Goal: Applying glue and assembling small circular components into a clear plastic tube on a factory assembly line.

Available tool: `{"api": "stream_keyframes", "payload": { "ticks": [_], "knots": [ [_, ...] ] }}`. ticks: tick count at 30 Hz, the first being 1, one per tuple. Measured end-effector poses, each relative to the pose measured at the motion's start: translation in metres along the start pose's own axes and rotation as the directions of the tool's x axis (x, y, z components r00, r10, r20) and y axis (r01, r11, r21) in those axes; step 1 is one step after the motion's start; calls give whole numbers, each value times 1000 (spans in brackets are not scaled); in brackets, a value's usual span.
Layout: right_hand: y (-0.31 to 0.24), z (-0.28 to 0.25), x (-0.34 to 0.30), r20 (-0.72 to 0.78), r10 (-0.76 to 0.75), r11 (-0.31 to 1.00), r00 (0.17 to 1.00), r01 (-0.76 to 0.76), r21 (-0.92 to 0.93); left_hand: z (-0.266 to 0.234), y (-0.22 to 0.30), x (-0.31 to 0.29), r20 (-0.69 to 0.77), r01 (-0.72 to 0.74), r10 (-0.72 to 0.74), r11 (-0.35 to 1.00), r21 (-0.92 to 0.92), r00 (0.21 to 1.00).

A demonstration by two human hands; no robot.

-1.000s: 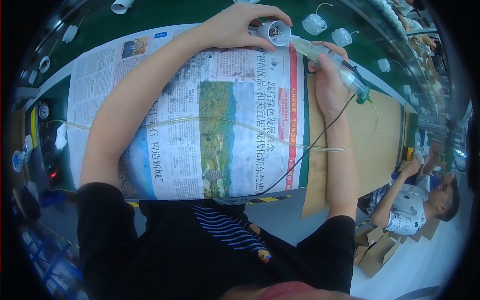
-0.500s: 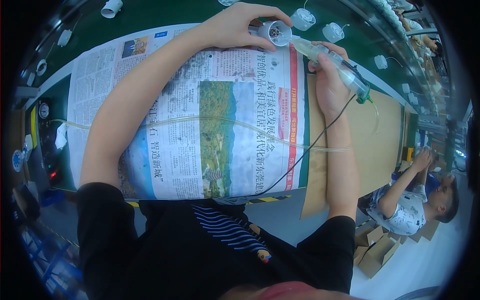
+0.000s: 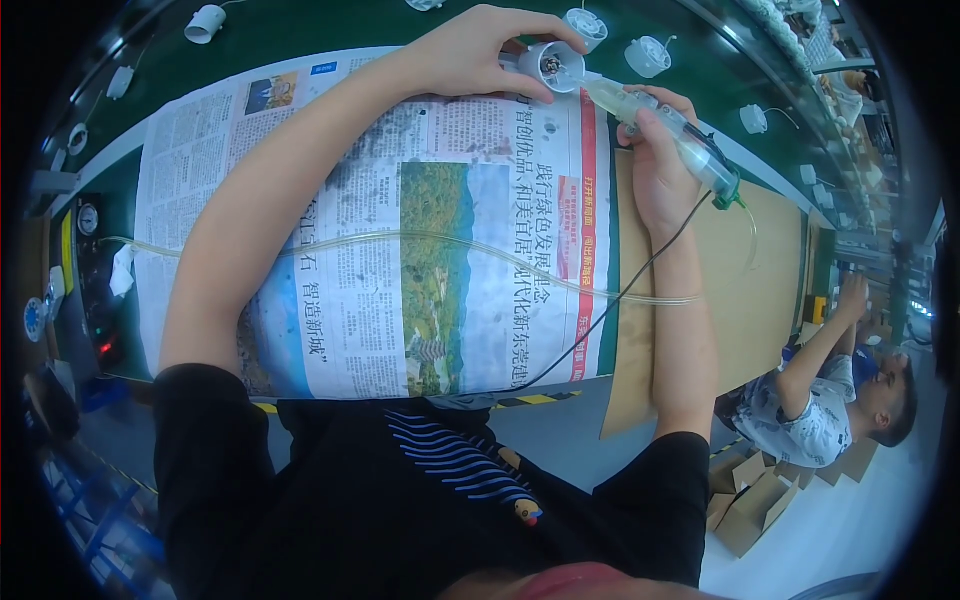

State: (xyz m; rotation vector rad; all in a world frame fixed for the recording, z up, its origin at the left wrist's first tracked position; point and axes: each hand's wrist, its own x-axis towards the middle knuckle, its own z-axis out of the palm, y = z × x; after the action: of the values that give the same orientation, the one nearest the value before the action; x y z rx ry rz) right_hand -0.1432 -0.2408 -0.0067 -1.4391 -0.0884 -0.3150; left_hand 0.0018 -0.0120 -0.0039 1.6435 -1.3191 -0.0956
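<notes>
My left hand (image 3: 500,52) curls its fingers and thumb round a small white plastic housing (image 3: 535,60), whose mouth faces right and shows small metallic parts inside. In my right hand (image 3: 662,150) is a translucent dispensing syringe (image 3: 692,150) with a green cap at its back end. Its tip points into the mouth of the housing; whether it touches anything inside is too small to tell. A clear air tube (image 3: 470,246) and a thin black cable (image 3: 632,285) run across the work surface near my right forearm.
Newspaper sheets (image 3: 350,200) cover the table, with brown cardboard (image 3: 760,235) to the right. Beyond lies a green belt (image 3: 330,22) with white housings (image 3: 648,57) trailing wires. A control box with a gauge (image 3: 88,220) stands left. A co-worker (image 3: 820,410) sits at right.
The white housings on the green belt have shifted left. Both my hands, the held housing and the syringe stay nearly where they were. The co-worker's hands have risen slightly.
</notes>
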Motion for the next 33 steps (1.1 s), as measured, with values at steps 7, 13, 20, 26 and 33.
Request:
{"api": "stream_keyframes", "payload": {
  "ticks": [7, 13, 20, 26, 33],
  "knots": [
    [1, -2, -1, 9, 1, 1000, 1000, -1, 2, 1, 1, 0, 8, -19, 19, 999, 30, 1000],
    [2, -2, 0, 2, -11, 999, 1000, 11, 33, 0, 2, -1, 13, -19, 18, 999, 38, 1000],
    [2, -4, 1, -13, -15, 999, 1000, 15, 39, 3, 5, 0, -116, 73, -47, 971, 228, 992],
    [4, -5, 1, -94, 24, 998, 995, -19, 55, 1, -14, -5, -450, 176, 168, 760, 626, 877],
    [2, -4, -1, -41, 9, 999, 999, -8, 32, 4, -31, 1, -320, 19, 185, 841, 541, 929]
  ]
}}
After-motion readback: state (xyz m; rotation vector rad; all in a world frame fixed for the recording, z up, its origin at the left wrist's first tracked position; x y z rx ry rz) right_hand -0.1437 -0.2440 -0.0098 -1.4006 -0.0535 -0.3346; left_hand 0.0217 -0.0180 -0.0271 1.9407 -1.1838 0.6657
